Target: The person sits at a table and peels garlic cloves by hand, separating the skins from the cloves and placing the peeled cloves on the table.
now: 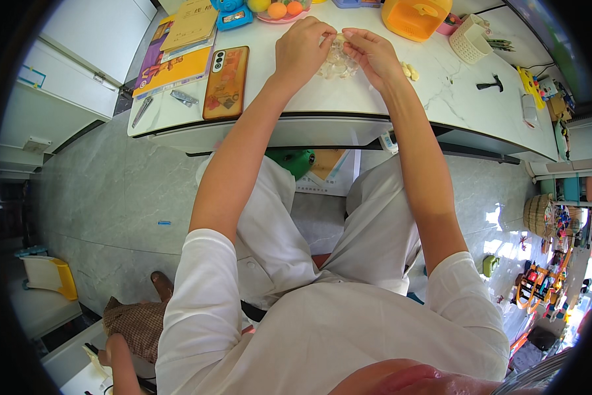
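Observation:
My left hand [303,49] and my right hand [372,54] meet over the far side of the table. Between the fingertips of both is a small pale piece [341,37], seemingly a garlic clove, partly hidden by the fingers. Just below it lies a heap of pale translucent flakes [338,65] that look like garlic skins. Several cream-coloured peeled cloves [410,71] rest on the tabletop to the right of my right wrist.
On the white marbled table [444,98], a phone [225,83], nail clippers [142,112] and booklets [177,69] lie left. Toward the back stand an orange plastic container [417,17] and a cream basket [470,40]. A small black hammer [491,84] lies right. Another person's arm [123,365] shows lower left.

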`<state>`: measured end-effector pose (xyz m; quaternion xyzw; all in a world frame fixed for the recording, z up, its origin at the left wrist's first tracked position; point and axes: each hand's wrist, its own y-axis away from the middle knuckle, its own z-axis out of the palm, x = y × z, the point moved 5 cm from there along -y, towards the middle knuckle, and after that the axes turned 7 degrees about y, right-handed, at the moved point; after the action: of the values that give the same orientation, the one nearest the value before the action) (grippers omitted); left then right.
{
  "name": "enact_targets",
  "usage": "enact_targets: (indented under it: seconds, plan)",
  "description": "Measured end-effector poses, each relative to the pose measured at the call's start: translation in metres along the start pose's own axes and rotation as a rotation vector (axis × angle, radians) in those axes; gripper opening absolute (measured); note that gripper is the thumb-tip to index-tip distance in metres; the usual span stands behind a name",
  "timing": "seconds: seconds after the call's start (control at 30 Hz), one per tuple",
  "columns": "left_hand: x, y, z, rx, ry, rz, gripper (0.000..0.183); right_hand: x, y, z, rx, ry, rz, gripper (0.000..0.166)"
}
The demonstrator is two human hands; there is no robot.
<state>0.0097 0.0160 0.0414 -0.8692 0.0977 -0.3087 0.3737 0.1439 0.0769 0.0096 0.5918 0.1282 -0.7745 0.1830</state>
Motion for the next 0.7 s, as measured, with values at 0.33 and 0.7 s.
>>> enact_targets:
  seconds: [0.33, 0.7]
  plan:
    - [-0.0031, 0.0009, 0.0010, -0.001, -0.045, -0.022, 0.009, -0.0033, 0.0013, 0.0046, -0.035, 0.008, -0.059, 0.024]
    - [-0.0043, 0.0003, 0.0025, -0.045, -0.025, -0.004, 0.010, -0.0017, 0.0005, 0.0020, -0.019, -0.022, -0.042, 0.025]
